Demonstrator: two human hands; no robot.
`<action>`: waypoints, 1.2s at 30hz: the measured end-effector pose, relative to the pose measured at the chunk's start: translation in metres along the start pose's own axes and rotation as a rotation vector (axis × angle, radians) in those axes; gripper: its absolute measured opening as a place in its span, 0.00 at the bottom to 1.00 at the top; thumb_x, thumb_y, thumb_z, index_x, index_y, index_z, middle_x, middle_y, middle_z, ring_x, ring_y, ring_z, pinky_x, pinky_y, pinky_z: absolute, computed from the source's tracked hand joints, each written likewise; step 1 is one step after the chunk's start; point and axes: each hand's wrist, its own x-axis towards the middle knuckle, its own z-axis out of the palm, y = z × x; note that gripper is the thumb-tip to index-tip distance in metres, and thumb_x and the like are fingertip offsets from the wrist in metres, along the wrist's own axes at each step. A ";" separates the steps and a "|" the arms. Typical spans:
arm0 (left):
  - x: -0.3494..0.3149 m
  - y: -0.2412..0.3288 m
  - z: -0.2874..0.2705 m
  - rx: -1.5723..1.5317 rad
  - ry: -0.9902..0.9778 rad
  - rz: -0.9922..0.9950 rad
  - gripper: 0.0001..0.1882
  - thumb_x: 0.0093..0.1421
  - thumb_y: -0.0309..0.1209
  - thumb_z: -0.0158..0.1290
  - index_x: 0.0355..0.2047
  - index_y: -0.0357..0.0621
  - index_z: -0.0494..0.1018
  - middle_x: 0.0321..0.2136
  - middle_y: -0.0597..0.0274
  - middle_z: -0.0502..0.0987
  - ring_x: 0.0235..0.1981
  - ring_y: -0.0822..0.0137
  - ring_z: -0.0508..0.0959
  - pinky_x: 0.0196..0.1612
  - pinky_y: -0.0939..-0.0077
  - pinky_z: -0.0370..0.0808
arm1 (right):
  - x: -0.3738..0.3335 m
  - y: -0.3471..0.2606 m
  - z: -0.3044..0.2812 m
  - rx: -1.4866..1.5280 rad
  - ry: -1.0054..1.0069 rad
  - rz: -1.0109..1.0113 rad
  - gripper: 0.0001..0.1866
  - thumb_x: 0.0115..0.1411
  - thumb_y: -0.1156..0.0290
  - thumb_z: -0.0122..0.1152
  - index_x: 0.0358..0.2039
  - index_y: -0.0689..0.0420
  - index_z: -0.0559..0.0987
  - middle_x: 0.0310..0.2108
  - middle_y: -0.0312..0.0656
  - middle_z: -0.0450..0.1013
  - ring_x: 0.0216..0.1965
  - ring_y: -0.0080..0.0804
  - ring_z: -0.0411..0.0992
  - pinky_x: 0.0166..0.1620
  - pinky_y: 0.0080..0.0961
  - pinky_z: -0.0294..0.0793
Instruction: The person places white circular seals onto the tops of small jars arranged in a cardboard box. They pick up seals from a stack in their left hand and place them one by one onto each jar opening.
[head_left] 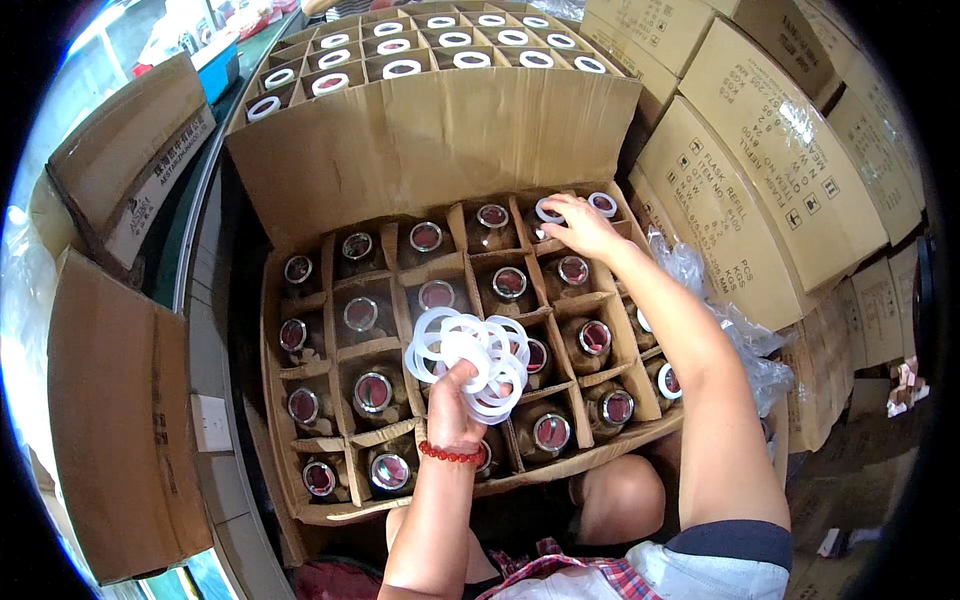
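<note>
A loose bunch of white plastic rings point(498, 365) is gripped in my left hand point(452, 408), held over the middle of an open cardboard carton point(345, 512). Cardboard dividers split the carton into cells, each with a glass flask point(372, 392) standing upright, its round silvery mouth upward. At the far right of the carton, the fingers of my right hand point(585, 228) are on a white ring point(546, 210) at a flask's mouth. Another white ring point(602, 204) sits on the corner flask beside it. Two more ringed mouths show along the right edge, partly behind my right forearm.
Behind stands a second carton point(430, 115) of flasks with white rings on their mouths. Closed cartons point(740, 150) are stacked at the right, with clear plastic wrap point(745, 335) below them. Open carton flaps point(125, 420) rise at the left, near a blue bin point(217, 70).
</note>
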 end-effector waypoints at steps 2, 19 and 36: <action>0.001 0.003 -0.006 0.011 0.022 0.021 0.23 0.54 0.25 0.47 0.51 0.36 0.64 0.42 0.47 0.75 0.38 0.54 0.78 0.27 0.67 0.79 | -0.014 -0.057 -0.014 0.516 -0.128 0.048 0.21 0.58 0.59 0.60 0.48 0.58 0.75 0.47 0.42 0.73 0.49 0.34 0.70 0.52 0.32 0.69; 0.006 -0.002 -0.009 0.078 -0.087 0.014 0.22 0.54 0.27 0.49 0.50 0.39 0.66 0.39 0.53 0.75 0.35 0.57 0.79 0.29 0.66 0.81 | -0.102 -0.126 -0.056 1.382 -0.391 0.391 0.10 0.64 0.67 0.53 0.34 0.60 0.78 0.24 0.35 0.74 0.21 0.14 0.69 0.20 0.09 0.64; 0.000 0.011 0.002 0.115 -0.041 0.054 0.20 0.56 0.28 0.46 0.49 0.35 0.66 0.38 0.45 0.75 0.32 0.57 0.78 0.25 0.70 0.77 | -0.115 -0.027 0.005 -0.246 0.081 -0.145 0.08 0.51 0.74 0.58 0.33 0.58 0.79 0.48 0.44 0.71 0.51 0.44 0.66 0.53 0.39 0.66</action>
